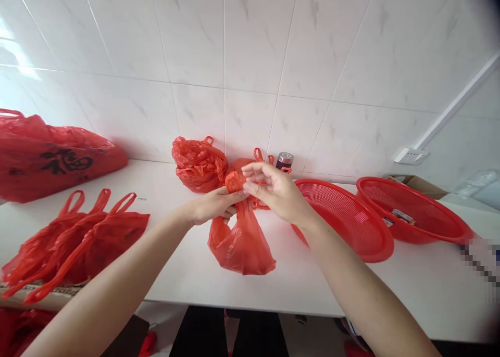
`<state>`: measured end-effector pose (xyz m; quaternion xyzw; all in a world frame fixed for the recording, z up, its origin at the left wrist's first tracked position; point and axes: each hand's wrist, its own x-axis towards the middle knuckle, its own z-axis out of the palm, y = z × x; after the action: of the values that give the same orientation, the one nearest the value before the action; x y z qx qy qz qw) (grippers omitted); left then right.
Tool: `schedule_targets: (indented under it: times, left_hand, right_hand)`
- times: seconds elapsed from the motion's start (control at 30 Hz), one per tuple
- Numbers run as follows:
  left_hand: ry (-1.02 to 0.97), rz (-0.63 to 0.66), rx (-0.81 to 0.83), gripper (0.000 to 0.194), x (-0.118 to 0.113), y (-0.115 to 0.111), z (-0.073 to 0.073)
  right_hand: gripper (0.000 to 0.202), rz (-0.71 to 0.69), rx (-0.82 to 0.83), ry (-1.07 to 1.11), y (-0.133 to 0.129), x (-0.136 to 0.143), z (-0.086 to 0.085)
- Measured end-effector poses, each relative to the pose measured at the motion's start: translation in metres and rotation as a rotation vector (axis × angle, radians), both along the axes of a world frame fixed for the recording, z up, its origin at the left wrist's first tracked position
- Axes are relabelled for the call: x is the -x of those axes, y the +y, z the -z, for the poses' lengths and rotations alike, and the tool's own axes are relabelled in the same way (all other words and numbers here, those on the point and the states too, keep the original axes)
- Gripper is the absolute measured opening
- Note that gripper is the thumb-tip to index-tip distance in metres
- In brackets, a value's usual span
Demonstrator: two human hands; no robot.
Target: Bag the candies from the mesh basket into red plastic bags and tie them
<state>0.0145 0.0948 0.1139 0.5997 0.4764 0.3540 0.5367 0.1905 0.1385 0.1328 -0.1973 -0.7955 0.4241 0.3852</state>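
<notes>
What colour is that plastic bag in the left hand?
The plastic carrier bag is red, shown best in the head view.

Black 福 (69, 161) — on the large red bag (33, 151)

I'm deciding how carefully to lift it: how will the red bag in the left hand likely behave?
The bag will probably flop and change shape, since its plastic looks thin and creased. It may sag or sway below the left hand, which grips it near the gathered top. Its glossy surface might feel slippery.
</notes>
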Motion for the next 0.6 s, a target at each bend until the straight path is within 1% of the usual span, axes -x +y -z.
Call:
schedule_targets:
  times: [0.07,0.17,0.2,0.27,0.33,0.37,0.43,0.5,0.57,0.6]
  left_hand:
    - [-0.077,-0.012,0.033,0.041,0.004,0.001,0.004]
    - [-0.057,0.025,0.011,0.045,0.007,0.003,0.010]
    - [-0.040,0.027,-0.007,0.046,0.007,0.004,0.012]
    - [-0.032,0.031,-0.031,0.046,0.005,0.005,0.013]
    - [-0.058,0.045,-0.035,0.044,0.004,0.004,0.013]
    - [-0.067,0.050,-0.034,0.043,0.004,0.003,0.013]
    - [-0.061,0.037,-0.034,0.044,0.004,0.003,0.013]
    - [-0.087,0.018,-0.027,0.042,0.005,0.003,0.014]
    - [-0.165,0.007,-0.044,0.037,0.008,0.004,0.016]
    - [-0.211,0.005,-0.063,0.033,0.010,0.004,0.017]
  right_hand:
    - [0.022,-0.019,0.065,-0.055,0.005,-0.008,0.013]
    - [0.018,-0.011,0.152,-0.002,0.006,-0.020,0.025]
    - [0.017,0.013,0.155,0.036,0.004,-0.022,0.026]
    - [0.017,0.086,0.110,0.062,0.001,-0.023,0.028]
    - [0.019,0.155,0.038,-0.011,0.000,-0.019,0.031]
    - [0.018,0.167,0.013,-0.064,0.001,-0.017,0.033]
    - [0.012,0.141,0.014,-0.122,0.005,-0.013,0.037]
    - [0.012,0.133,0.035,-0.051,0.006,-0.012,0.038]
    - [0.013,0.170,0.038,0.075,0.002,-0.015,0.034]
    - [0.013,0.166,0.025,0.107,-0.002,-0.018,0.030]
